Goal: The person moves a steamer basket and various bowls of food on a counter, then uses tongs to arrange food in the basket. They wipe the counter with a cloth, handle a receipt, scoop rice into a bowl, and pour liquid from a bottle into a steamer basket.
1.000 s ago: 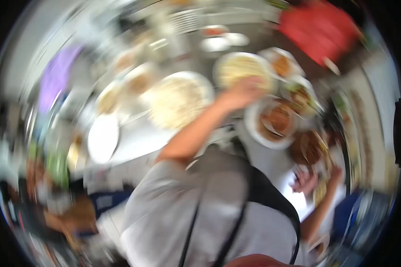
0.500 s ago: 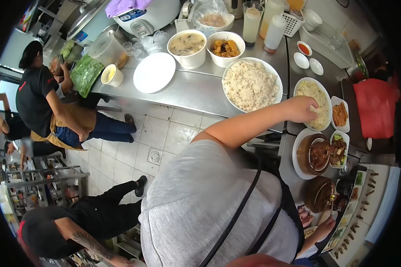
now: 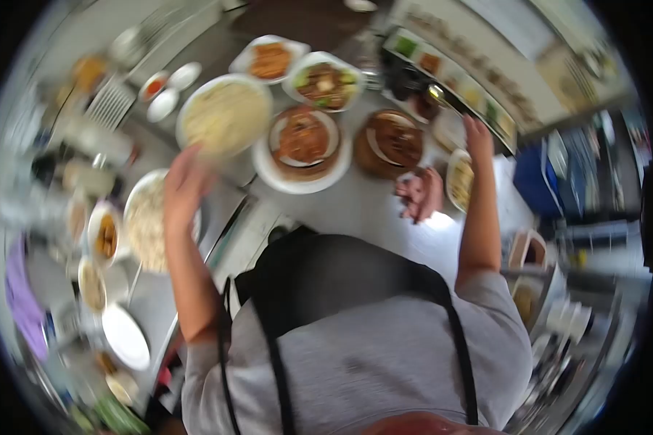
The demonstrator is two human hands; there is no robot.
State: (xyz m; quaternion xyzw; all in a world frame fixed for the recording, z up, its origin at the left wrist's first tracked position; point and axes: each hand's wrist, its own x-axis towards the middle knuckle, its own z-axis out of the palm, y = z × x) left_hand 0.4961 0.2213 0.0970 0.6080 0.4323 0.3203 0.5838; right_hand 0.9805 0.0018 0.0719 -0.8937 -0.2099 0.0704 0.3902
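Head view: pale rice bowl (image 3: pixel 225 116), blurred.

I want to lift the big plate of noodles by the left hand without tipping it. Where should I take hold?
Probably the bare near rim of the plate of noodles, from the left hand side; the pile fills its middle and other dishes crowd its right.

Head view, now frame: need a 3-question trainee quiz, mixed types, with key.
1. True or false: the left hand reaches to the rim of the plate of pale food.
2. Which is nearest the right hand? A) the long tray of small compartments B) the purple cloth C) the empty white plate
3. What is worn over the grey shirt?
Key: 1 true; 2 A; 3 a black apron, straps over both shoulders.
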